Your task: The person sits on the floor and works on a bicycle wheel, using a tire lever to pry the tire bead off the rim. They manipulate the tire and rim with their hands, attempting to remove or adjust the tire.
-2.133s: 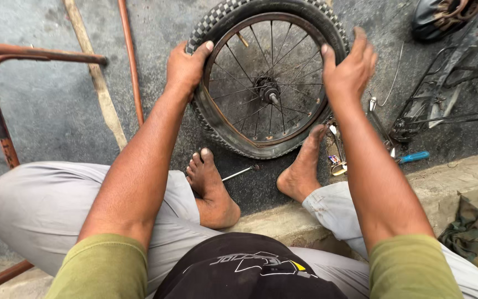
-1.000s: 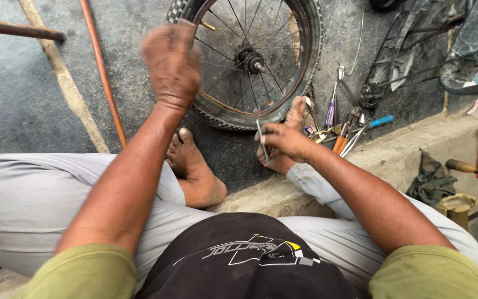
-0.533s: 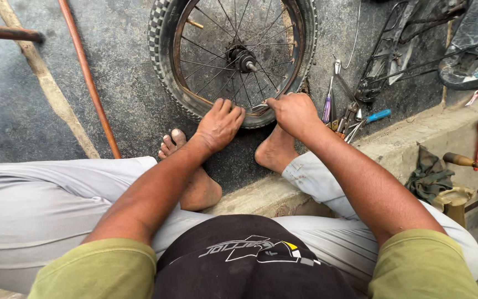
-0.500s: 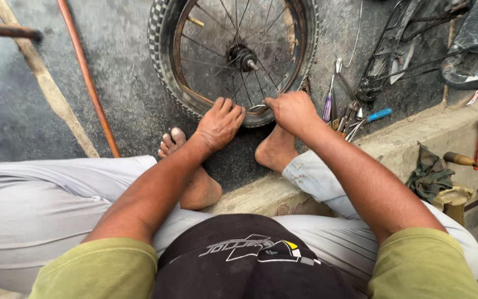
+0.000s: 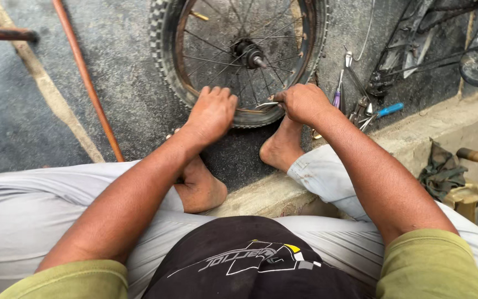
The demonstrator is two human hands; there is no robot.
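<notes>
Nearest the viewer, a seated person in a black printed shirt with olive sleeves and pale grey trousers (image 5: 40,205) bent forward over a concrete kerb (image 5: 272,194), both bare feet set down on the dark ground beyond it.

Beyond the knees, the left hand (image 5: 211,113) lay palm-down with fingers spread and loosely curled over the lower edge of a small bicycle wheel (image 5: 239,55); it pressed on the knobbly tyre and rim and gripped nothing else. The right hand (image 5: 304,102) was closed into a fist around a thin metal tool (image 5: 268,104), whose tip pointed left to the rim at the wheel's lower right. The wheel lay flat on the ground just ahead of the feet, its hub and spokes exposed, the right foot (image 5: 280,147) touching or nearly touching its tyre.

To the right of the wheel, a loose cluster of hand tools (image 5: 355,105) lay on the ground, among them a purple-handled driver and a blue-handled one; no tray or box held them. Farther right, on the kerb, a dark rag (image 5: 441,171) was crumpled beside a small tan tin (image 5: 463,196); what the tin contained could not be told.

At the far left, a rusty pipe (image 5: 84,77) ran diagonally, and parts of another bicycle (image 5: 432,39) occupied the upper right.
</notes>
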